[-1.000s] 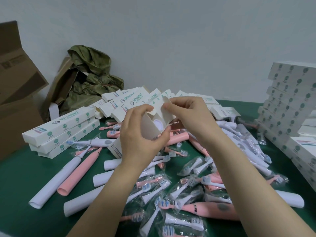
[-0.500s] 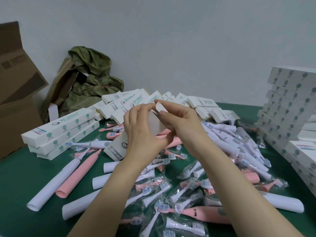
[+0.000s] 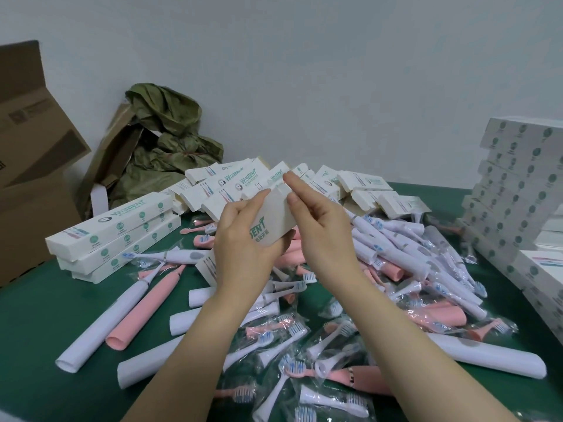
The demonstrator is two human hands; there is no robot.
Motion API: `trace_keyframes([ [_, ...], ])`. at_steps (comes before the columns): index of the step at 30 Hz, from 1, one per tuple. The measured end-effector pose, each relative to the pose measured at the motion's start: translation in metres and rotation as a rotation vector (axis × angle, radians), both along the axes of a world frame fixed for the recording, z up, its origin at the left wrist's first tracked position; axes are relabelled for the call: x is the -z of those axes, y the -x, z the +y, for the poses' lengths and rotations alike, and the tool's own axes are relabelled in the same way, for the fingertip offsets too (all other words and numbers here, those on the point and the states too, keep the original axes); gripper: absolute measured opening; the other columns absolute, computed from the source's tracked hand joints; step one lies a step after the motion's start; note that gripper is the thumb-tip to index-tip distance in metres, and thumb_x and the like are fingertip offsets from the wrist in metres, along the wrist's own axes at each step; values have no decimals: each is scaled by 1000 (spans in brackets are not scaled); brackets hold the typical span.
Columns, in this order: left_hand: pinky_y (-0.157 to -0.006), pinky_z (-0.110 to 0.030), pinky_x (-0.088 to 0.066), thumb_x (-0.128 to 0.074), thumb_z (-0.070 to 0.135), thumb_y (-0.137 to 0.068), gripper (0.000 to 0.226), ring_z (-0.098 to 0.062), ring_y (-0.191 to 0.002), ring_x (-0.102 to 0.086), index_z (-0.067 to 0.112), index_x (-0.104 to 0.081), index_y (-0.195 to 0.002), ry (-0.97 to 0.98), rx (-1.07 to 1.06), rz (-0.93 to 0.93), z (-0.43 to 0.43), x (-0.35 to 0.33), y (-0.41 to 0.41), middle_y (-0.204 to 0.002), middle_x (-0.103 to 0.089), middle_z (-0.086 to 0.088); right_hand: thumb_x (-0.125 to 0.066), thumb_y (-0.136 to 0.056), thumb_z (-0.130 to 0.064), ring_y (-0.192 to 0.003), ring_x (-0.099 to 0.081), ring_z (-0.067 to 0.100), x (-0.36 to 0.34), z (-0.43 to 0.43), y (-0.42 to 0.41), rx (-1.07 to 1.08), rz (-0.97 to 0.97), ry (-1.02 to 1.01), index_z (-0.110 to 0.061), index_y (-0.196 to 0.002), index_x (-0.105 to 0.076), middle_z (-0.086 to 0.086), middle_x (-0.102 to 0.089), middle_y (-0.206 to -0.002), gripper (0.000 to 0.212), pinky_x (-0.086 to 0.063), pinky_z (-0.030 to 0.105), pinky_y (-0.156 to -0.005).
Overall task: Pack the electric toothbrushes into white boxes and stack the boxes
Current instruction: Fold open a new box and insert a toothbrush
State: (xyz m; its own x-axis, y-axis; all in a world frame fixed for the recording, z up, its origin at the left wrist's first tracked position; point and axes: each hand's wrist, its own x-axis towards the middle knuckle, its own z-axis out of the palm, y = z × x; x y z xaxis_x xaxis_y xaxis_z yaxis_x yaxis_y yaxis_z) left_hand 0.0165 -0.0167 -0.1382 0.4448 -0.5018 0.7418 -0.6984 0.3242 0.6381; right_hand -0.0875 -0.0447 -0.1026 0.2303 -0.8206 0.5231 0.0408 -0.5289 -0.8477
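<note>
My left hand (image 3: pixel 243 242) grips a white toothbrush box (image 3: pixel 274 220) with green lettering, held above the green table (image 3: pixel 36 315). My right hand (image 3: pixel 320 226) pinches the box's top end flap with thumb and fingers. Below lies a heap of white and pink electric toothbrushes (image 3: pixel 396 269) and bagged brush heads (image 3: pixel 304 345). What is inside the held box is hidden. A stack of three closed boxes (image 3: pixel 115 239) lies at the left. A tall stack of closed boxes (image 3: pixel 518 193) stands at the right.
A row of unfilled white boxes (image 3: pixel 259 184) leans along the back of the heap. Brown cardboard cartons (image 3: pixel 30 162) stand at the far left. A crumpled olive-green bag (image 3: pixel 167 141) rests against the grey wall.
The box's open end, seen earlier with a round toothbrush base inside, is now covered by its flap. Both hands have turned the box so its printed side faces me.
</note>
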Motion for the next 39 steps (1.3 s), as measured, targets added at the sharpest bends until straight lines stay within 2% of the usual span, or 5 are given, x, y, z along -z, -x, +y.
trace_keyframes([
  [10,-72,-1,-36,-55,58,-63,65,6,-82,-49,30,-61,-122,44,36,55,-1,-2,7,-92,-47,13,-37,-99,-16,-129,-32,2,17,4,-7,141,201,325,-7,-142,-39,6,-42,-146,44,-21,11,-109],
  [20,-81,1,-33,-64,34,-77,50,1,-93,-47,18,-63,-124,45,31,55,-2,6,-1,-97,-46,22,-34,-95,-16,-135,-40,29,14,9,-8,219,443,482,-1,-141,-39,18,-42,-145,49,-26,27,-111],
  [29,-97,-30,-40,-72,5,-78,69,-22,-111,-46,23,-47,-139,-250,84,-210,-12,11,-7,-117,-45,-5,-36,-100,-12,-117,-36,-7,28,-4,-3,177,246,155,-10,-143,-38,-10,-44,-130,43,-21,-7,-93],
  [35,-76,-29,-33,-69,-3,-67,82,-22,-97,-46,22,-42,-140,-126,-129,-556,-26,-59,-16,-107,-52,-5,-24,-103,-39,-87,-62,8,31,-15,21,277,6,-94,-27,-96,-54,-8,-64,-92,33,-49,29,-77],
  [39,-62,-32,-36,-72,13,-71,55,-26,-89,-53,14,-42,-117,-339,-213,-502,-32,-103,-83,-101,-57,-5,-41,-100,-28,-74,-62,8,50,-14,25,246,461,-120,-23,-86,-57,-3,-66,-83,22,-48,25,-63],
])
